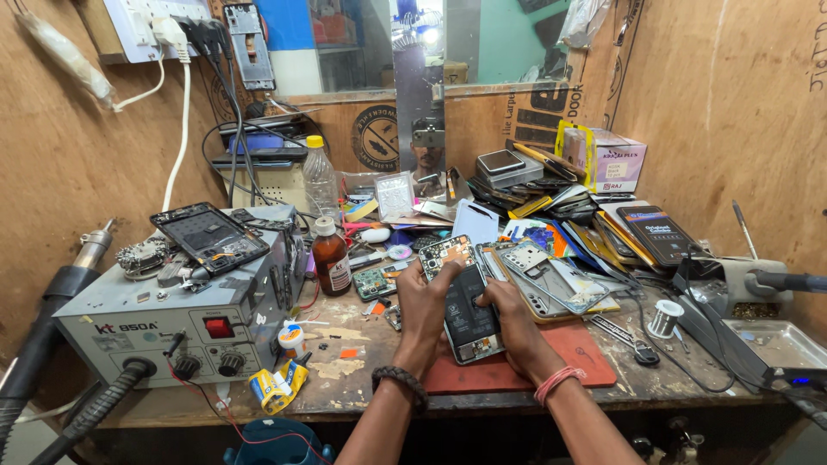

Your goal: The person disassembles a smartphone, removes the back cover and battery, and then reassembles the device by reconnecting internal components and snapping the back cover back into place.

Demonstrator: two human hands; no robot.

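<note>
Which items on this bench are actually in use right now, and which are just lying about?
In use:
- opened phone, back cover off
- left hand and right hand, both gripping it
- red mat underneath

Lying about:
- grey rework station
- brown bottle
- clear plastic bottle
- solder spool
- stack of phones

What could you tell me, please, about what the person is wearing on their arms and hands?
Both forearms are bare, with no sleeves in view. The left hand has a dark braided band around its wrist. The right hand has a thin pink-red band around its wrist. No gloves or rings are visible.
</note>
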